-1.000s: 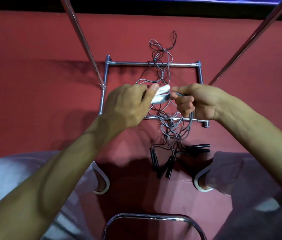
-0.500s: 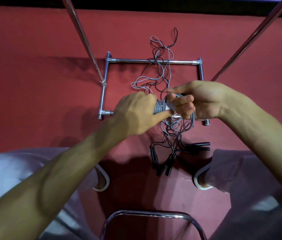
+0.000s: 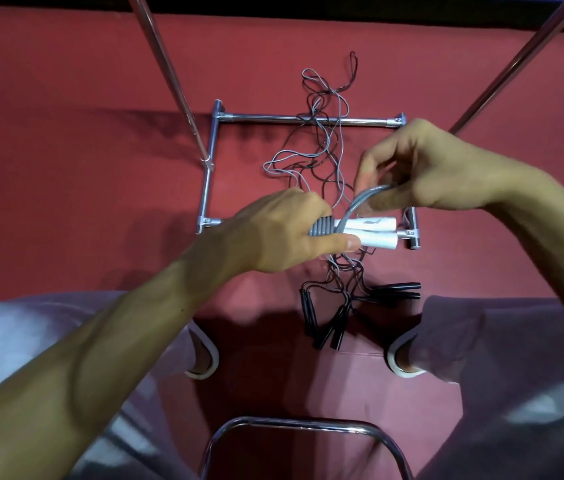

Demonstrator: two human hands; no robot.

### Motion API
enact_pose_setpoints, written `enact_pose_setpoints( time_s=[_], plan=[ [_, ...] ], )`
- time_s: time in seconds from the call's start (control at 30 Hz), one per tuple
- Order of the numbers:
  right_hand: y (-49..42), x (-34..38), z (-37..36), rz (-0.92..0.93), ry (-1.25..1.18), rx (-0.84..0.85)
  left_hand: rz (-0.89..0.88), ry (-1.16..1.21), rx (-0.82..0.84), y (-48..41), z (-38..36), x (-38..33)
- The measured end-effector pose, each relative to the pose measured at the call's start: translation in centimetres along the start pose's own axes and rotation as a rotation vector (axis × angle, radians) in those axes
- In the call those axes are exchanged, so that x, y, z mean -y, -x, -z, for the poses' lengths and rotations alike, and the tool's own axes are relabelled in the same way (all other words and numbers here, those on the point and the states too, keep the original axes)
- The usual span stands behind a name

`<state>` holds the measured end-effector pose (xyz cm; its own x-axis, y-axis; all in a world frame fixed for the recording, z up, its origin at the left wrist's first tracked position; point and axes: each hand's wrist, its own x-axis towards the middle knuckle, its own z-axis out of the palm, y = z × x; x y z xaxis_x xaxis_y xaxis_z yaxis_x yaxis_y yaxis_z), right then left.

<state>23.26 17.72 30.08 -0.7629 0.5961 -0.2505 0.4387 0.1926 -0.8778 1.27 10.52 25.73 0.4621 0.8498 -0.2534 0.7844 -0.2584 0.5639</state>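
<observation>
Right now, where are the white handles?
Head view, centre: the white handles lie side by side, gripped by the left hand, just below the right hand.

Your single head camera looks steeply down, wide-angle: left hand (image 3: 284, 233) and right hand (image 3: 429, 168) close beneath it, red floor (image 3: 66, 98) beyond.

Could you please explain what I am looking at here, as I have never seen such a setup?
No machine here: these are a seated person's two bare hands, filmed by a camera worn on the head, looking down. The left hand grips two white handles side by side, with a grey cord coiled round them. The right hand pinches a loop of that cord. Below, on the red floor, lie a chrome tube frame and a tangle of black-handled ropes.
</observation>
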Motion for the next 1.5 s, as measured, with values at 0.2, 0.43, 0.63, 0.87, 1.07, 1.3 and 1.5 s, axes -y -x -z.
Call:
enact_pose_setpoints(
  time_s=[0.2, 0.43, 0.63, 0.87, 1.07, 1.3, 1.5],
  plan=[
    [-0.1, -1.2, 1.0, 0.058, -0.164, -0.064, -0.132, 0.271, -0.047, 0.7, 0.7, -1.1],
    [-0.3, -1.8, 0.4, 0.061, -0.257, 0.029, -0.192, 0.292, -0.143, 1.5, 2.7, -1.3],
    [-1.9, -1.7, -2.5, -0.051, -0.621, 0.072, -0.184, 0.239, -0.326, 1.8, 3.7, -0.3],
    [-3.1, -2.1, -7.9, -0.213, -1.233, 0.211, -0.096, -0.084, -0.524, 1.7, 2.9, 0.6],
    [-2.8, -2.2, -8.2, -0.316, -1.296, 0.178, -0.213, -0.212, -0.536, 1.5, 1.4, 1.0],
    [-3.1, -2.1, -7.0, -0.407, -0.972, -0.019, -0.193, -0.144, -0.562, 0.7, 0.9, 0.4],
    [-3.2, -2.0, -6.1, -0.455, -0.738, -0.107, -0.164, -0.131, -0.550, 0.5, 0.7, 0.1]
  ],
)
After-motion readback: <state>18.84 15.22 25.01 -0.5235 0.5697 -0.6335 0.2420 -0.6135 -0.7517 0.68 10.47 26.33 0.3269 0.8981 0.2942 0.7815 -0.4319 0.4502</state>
